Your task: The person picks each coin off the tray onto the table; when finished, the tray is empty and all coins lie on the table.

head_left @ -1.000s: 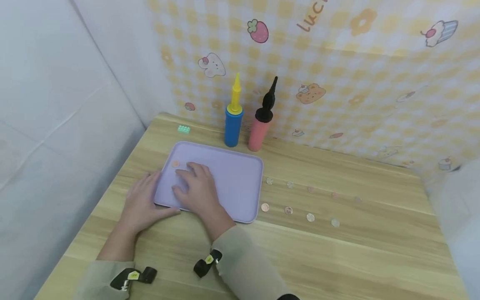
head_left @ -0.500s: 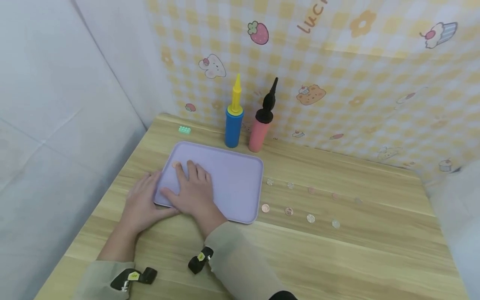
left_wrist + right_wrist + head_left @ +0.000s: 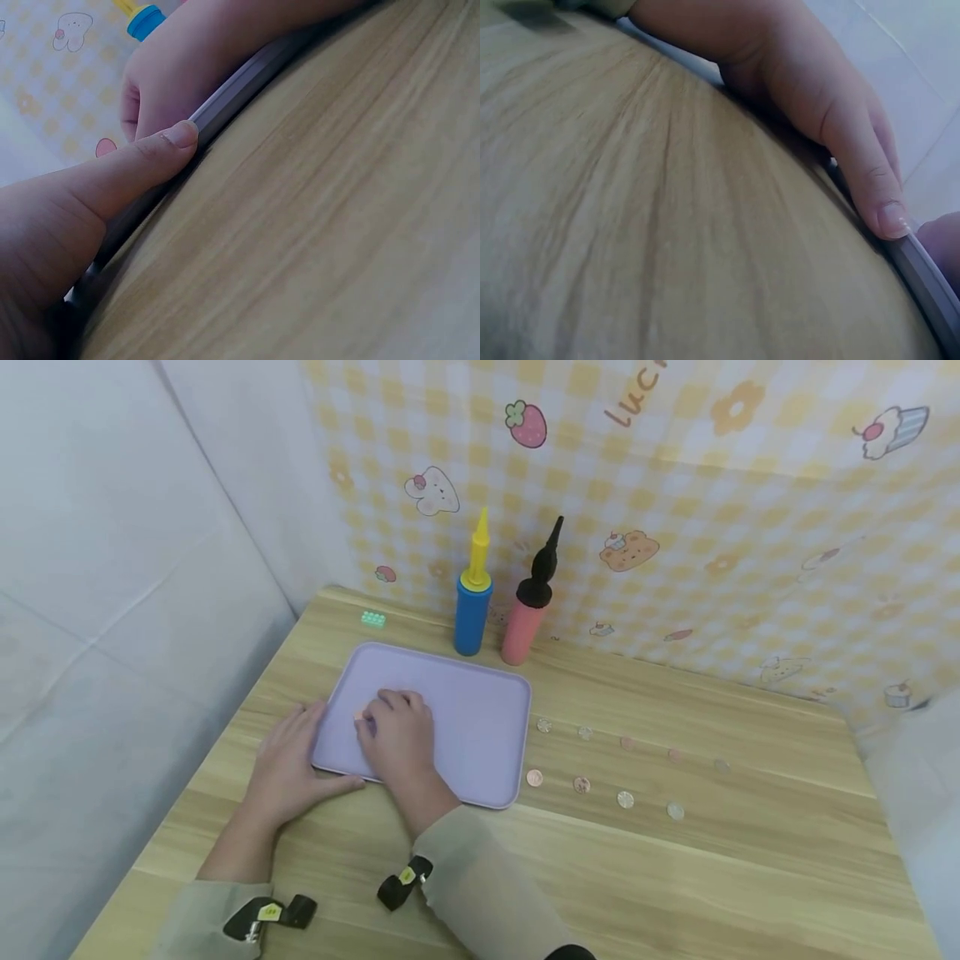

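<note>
A lilac rectangular tray [image 3: 480,727] lies flat on the wooden table. At its near left corner my left hand [image 3: 288,768] holds it, fingers along the left side and thumb on the front rim; the left wrist view shows that thumb [image 3: 146,161] against the rim. Over the tray's left half, my right hand [image 3: 401,735] has its fingers curled and pinches a copper-coloured coin [image 3: 359,714] at the thumb and forefinger. Most of that coin is hidden. In the left wrist view, the back of the right hand [image 3: 187,67] covers its fingertips.
Several coins lie in two rows right of the tray, among them a copper one [image 3: 534,778] and a silver one [image 3: 626,799]. Behind the tray stand a blue-and-yellow hand pump [image 3: 471,618] and a pink-and-black one [image 3: 525,627]. A mint toy brick [image 3: 372,619] lies at the back left.
My right hand reached its fingertips to the coin, then curled them round it and drew it slightly towards the front right of the tray. My left hand has stayed at the corner.
</note>
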The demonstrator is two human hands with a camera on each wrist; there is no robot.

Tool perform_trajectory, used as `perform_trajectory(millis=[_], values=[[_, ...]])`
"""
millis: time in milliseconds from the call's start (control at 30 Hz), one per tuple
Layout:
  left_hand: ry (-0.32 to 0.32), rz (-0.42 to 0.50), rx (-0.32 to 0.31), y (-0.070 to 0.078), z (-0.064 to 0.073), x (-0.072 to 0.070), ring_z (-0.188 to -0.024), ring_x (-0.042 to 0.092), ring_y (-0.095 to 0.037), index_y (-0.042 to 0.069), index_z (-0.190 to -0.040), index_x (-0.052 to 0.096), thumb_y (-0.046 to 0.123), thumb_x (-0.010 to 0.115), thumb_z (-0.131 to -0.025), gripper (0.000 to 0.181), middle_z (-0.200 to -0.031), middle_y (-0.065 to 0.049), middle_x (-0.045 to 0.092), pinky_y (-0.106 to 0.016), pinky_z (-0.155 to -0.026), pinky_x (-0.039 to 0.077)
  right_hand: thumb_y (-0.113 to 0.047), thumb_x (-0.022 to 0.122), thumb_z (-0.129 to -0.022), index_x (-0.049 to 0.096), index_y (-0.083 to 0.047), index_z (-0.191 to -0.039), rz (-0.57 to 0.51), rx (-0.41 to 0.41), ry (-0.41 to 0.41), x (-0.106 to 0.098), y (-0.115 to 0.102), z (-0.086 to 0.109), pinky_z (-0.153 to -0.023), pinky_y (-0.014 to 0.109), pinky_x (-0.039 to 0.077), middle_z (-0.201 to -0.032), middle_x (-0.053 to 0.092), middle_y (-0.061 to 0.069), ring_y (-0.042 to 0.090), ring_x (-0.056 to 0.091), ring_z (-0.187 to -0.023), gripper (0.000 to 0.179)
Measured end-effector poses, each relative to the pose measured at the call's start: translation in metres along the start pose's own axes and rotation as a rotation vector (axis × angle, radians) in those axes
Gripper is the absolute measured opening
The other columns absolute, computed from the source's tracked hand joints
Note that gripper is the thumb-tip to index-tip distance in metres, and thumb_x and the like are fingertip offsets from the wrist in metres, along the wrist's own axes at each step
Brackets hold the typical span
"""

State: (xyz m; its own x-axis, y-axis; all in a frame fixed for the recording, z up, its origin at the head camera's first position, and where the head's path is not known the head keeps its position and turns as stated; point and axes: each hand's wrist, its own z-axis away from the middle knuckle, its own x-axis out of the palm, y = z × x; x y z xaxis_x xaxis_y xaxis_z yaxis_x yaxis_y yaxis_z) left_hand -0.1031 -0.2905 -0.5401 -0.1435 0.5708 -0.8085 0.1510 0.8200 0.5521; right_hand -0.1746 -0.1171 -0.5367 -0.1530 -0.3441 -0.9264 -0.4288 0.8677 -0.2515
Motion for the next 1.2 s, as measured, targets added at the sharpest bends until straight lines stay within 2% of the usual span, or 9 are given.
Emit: perform_trajectory(millis=[100,200,367,567,667,800,933,1033,1200], values=[[-0.001,0.001,0.004,0.0002,-0.0002,0.0001,-0.150,0.030,-0.057,0.001,-0.165,0.035,0.060,0.097,-0.065,0.131,-0.160,-0.028,0.045,-0.080,-0.116,0.021,-0.048,0.071,-0.102,0.077,-0.033,-0.123,-0.035,0.027,-0.020,0.0002,0.0007,-0.0002,-0.108,0.038,0.049,-0.139,0.068,-0.009,0.018,0.056,-0.131,0.027],[0.000,0.000,0.006,0.0001,0.0000,-0.0001,-0.150,0.030,-0.057,0.002,-0.165,0.035,0.060,0.097,-0.066,0.131,-0.160,-0.028,0.045,-0.080,-0.116,0.021,-0.048,0.068,-0.104,0.073,-0.037,-0.134,-0.058,0.049,-0.076,-0.0004,0.0001,-0.0005,-0.111,0.039,0.045,-0.146,0.061,-0.007,0.020,0.051,-0.136,0.033],[0.000,-0.001,0.010,0.0002,-0.0001,0.0002,-0.150,0.031,-0.058,0.002,-0.165,0.034,0.060,0.097,-0.066,0.131,-0.160,-0.029,0.045,-0.080,-0.116,0.021,-0.047,0.069,-0.104,0.078,-0.037,-0.121,-0.116,0.083,-0.129,-0.0020,-0.0002,-0.0019,-0.116,0.042,0.041,-0.152,0.056,-0.005,0.022,0.045,-0.142,0.022],[-0.004,-0.003,0.010,0.0020,-0.0005,0.0000,-0.150,0.030,-0.057,0.001,-0.165,0.034,0.061,0.097,-0.066,0.132,-0.160,-0.029,0.045,-0.079,-0.116,0.022,-0.043,0.075,-0.101,0.079,-0.034,-0.120,-0.188,0.103,-0.168,-0.0066,0.0028,-0.0044,-0.123,0.043,0.032,-0.155,0.053,-0.006,0.022,0.039,-0.147,0.021],[-0.006,-0.004,0.005,0.0023,0.0001,-0.0014,-0.151,0.029,-0.057,0.000,-0.165,0.033,0.060,0.097,-0.067,0.132,-0.160,-0.029,0.044,-0.079,-0.117,0.021,-0.040,0.076,-0.100,0.077,-0.036,-0.114,-0.191,0.055,-0.127,-0.0066,0.0028,-0.0034,-0.118,0.042,0.038,-0.142,0.064,-0.013,0.019,0.046,-0.141,0.014],[-0.005,-0.001,0.000,0.0022,0.0007,-0.0022,-0.151,0.029,-0.056,0.000,-0.165,0.033,0.059,0.097,-0.067,0.131,-0.161,-0.029,0.043,-0.079,-0.117,0.020,-0.031,0.078,-0.099,0.080,-0.037,-0.107,-0.183,-0.053,-0.021,-0.0048,0.0027,-0.0010,-0.105,0.036,0.048,-0.112,0.076,-0.023,0.012,0.061,-0.120,0.009],[-0.004,-0.005,0.003,0.0016,0.0008,-0.0014,-0.151,0.029,-0.057,-0.001,-0.165,0.033,0.060,0.097,-0.067,0.132,-0.161,-0.029,0.044,-0.080,-0.116,0.020,-0.029,0.079,-0.099,0.084,-0.036,-0.112,-0.177,-0.120,0.043,-0.0044,0.0042,0.0017,-0.096,0.032,0.052,-0.108,0.079,-0.021,0.011,0.067,-0.110,0.016],[-0.005,-0.013,0.003,0.0009,0.0006,-0.0008,-0.150,0.030,-0.057,-0.001,-0.165,0.033,0.060,0.097,-0.067,0.131,-0.161,-0.030,0.044,-0.081,-0.115,0.021,-0.029,0.085,-0.093,0.086,-0.032,-0.107,-0.239,-0.125,0.083,-0.0049,0.0059,0.0028,-0.095,0.030,0.052,-0.104,0.080,-0.018,0.011,0.067,-0.108,0.014],[-0.008,-0.015,0.001,0.0006,0.0004,-0.0008,-0.150,0.031,-0.057,0.000,-0.164,0.035,0.061,0.097,-0.067,0.130,-0.160,-0.029,0.044,-0.082,-0.114,0.021,-0.020,0.094,-0.080,0.087,-0.024,-0.097,-0.415,-0.105,0.192,-0.0025,0.0087,0.0019,-0.094,0.021,0.052,-0.096,0.081,-0.014,0.009,0.069,-0.098,0.019]])
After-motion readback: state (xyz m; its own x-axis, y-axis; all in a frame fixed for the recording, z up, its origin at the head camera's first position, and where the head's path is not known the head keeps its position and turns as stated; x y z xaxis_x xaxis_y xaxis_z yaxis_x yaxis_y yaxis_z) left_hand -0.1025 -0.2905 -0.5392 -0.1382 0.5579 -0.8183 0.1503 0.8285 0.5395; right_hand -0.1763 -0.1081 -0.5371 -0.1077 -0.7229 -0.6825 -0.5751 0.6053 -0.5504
